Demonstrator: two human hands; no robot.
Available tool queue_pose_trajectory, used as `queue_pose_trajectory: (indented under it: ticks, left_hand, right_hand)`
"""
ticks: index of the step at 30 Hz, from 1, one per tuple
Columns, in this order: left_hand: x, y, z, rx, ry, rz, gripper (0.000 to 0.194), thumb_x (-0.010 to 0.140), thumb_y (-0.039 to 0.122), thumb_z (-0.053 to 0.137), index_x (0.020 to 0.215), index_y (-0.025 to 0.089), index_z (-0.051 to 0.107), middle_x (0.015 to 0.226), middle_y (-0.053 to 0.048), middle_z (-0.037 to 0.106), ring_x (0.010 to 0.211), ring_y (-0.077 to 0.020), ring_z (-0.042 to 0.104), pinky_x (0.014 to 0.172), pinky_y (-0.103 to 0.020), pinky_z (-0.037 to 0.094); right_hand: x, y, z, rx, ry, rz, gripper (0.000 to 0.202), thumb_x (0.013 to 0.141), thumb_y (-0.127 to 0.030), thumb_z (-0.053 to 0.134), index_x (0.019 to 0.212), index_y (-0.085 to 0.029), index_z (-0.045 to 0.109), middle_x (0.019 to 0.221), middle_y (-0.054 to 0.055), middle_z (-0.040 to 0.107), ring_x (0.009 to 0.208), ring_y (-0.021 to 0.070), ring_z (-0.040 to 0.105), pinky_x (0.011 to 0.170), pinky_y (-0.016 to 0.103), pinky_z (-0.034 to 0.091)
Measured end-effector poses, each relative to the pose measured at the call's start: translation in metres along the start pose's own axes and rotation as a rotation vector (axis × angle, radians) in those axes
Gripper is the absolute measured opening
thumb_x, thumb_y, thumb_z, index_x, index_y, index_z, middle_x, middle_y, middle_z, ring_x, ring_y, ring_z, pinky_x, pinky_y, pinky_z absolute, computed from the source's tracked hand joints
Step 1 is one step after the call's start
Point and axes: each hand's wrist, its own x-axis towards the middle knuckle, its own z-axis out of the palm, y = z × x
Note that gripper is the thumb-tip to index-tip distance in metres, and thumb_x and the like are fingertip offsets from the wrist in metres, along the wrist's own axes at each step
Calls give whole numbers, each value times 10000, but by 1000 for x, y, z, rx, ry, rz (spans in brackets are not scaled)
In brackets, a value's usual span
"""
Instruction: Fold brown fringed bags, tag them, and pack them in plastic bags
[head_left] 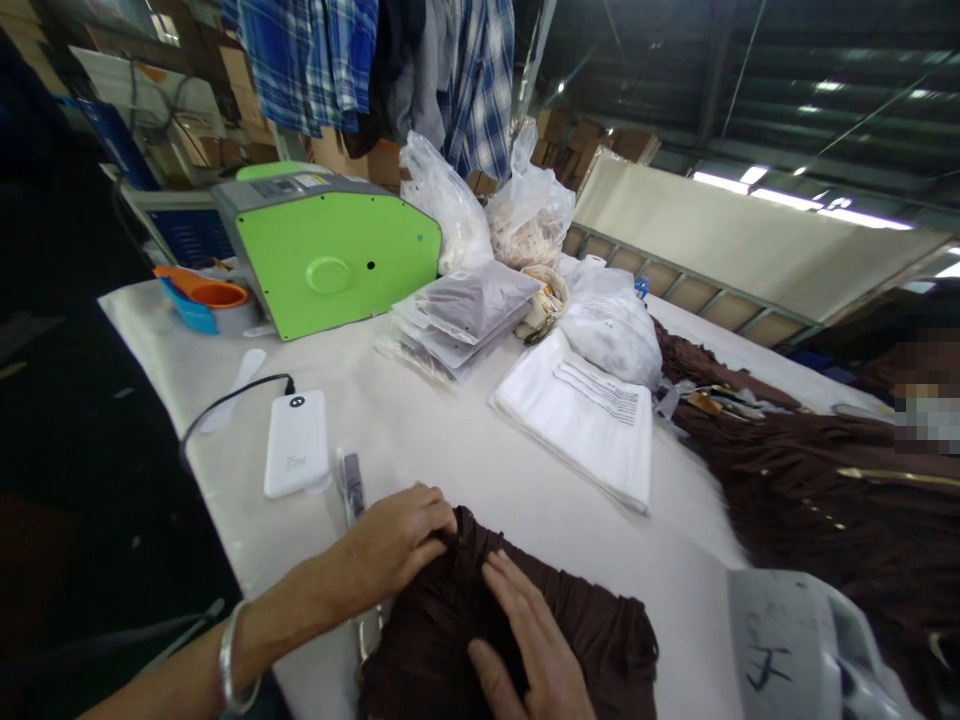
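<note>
Soft brown garment [435, 640] under 2 bare hands at bottom centre

The pale worktable [420, 440] spreads across the middle of the frame. On the right of the frame lies a heap of dark brown cloth [810, 530], and at upper left stands a green machine [345, 260].

The garment lies at bottom centre, at the table's near side, its gathered upper edge running down towards the lower right. It looks thin, limp and light, so it should crease and slide easily rather than break; a pull in 1 spot would probably bunch it. The gathered edge seems the firmest part to hold, best taken at 2 places well apart, with a flat palm steadying the loose body.

The right hand [536, 640] rests on the cloth with its fingers extended, gripping nothing that shows. The left hand [409, 530] has curled fingers pinching the garment's upper left corner.

Beyond them, right of centre, lies a folded white sheet [577, 420] with printed lines. Smaller still is a white power bank [298, 445], left of centre, with a black cable [225, 398] plugged in.
</note>
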Motion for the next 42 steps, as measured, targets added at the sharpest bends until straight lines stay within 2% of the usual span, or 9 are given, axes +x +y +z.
queue_pose_trajectory:
  ticks: [7, 12, 17, 23, 27, 34, 37, 40, 42]
  left_hand:
    - [-45, 21, 27, 283, 44, 276, 111, 940, 143, 493, 855, 197, 540, 878, -27, 607, 789, -184, 527, 720, -332, 405]
    - [-59, 23, 25, 228, 110, 257, 133, 947, 121, 460, 871, 198, 538, 863, -25, 607, 781, -182, 537, 715, -327, 432]
    - [-48, 10, 18, 68, 345, -2, 291, 900, 60, 493, 1153, 203, 508, 1130, -56, 575, 1062, -210, 522, 960, -375, 444]
    - [-30, -7, 34, 121, 191, 55, 194, 931, 68, 445, 989, 187, 586, 1075, -52, 596, 1010, -204, 541, 908, -368, 477]
    - [-25, -4, 35, 171, 188, 55, 162, 945, 96, 438, 967, 177, 576, 1009, -62, 599, 976, -219, 536, 880, -383, 476]
    - [-42, 5, 29, 135, 55, 138, 110, 930, 119, 481, 951, 203, 549, 968, -26, 614, 895, -179, 577, 821, -310, 494]
    - [-39, 7, 21, 151, 172, 134, 138, 964, 178, 449, 909, 206, 572, 929, -27, 630, 899, -191, 588, 849, -346, 491]
    - [-16, 8, 16, 127, 339, 64, 246, 989, 197, 369, 1086, 206, 595, 1128, -64, 646, 1102, -201, 573, 981, -381, 465]
    - [5, 6, 20, 157, 281, 53, 322, 986, 245, 390, 1265, 201, 543, 1345, -86, 571, 1290, -213, 478, 1082, -407, 402]
  right_hand:
    - [20, -22, -4, 32, 53, 45, 386, 876, -221, 578, 1260, -260, 569, 1240, 68, 653, 1142, 246, 624, 929, 374, 578]
    - [34, -27, -5, 79, 47, 188, 246, 915, -198, 515, 1134, -254, 612, 1130, 67, 672, 1065, 223, 638, 932, 379, 565]
    - [44, -33, 4, 5, 0, 114, 431, 868, -168, 565, 1298, -203, 548, 1307, 94, 603, 1203, 259, 565, 1014, 438, 514]
    - [44, -36, 13, 6, 15, 103, 353, 858, -90, 535, 1181, -210, 609, 1154, 78, 669, 1082, 242, 610, 964, 418, 528]
    - [56, -41, 11, -2, 29, 145, 288, 854, -93, 576, 1112, -212, 628, 1056, 71, 666, 988, 247, 600, 897, 424, 525]
    - [53, -43, 10, -48, -8, 74, 133, 885, -108, 580, 816, -206, 640, 816, 29, 621, 808, 207, 550, 749, 359, 448]
    - [43, -45, 16, -88, -4, 62, 143, 863, -92, 605, 776, -204, 618, 808, 19, 623, 783, 201, 538, 723, 352, 411]
    - [36, -51, 24, -127, 35, 49, 147, 849, -67, 595, 785, -199, 611, 817, 23, 632, 788, 208, 539, 720, 360, 395]
    - [33, -58, 27, -143, 61, 27, 152, 835, -53, 584, 795, -196, 615, 815, 26, 639, 788, 215, 545, 721, 365, 400]
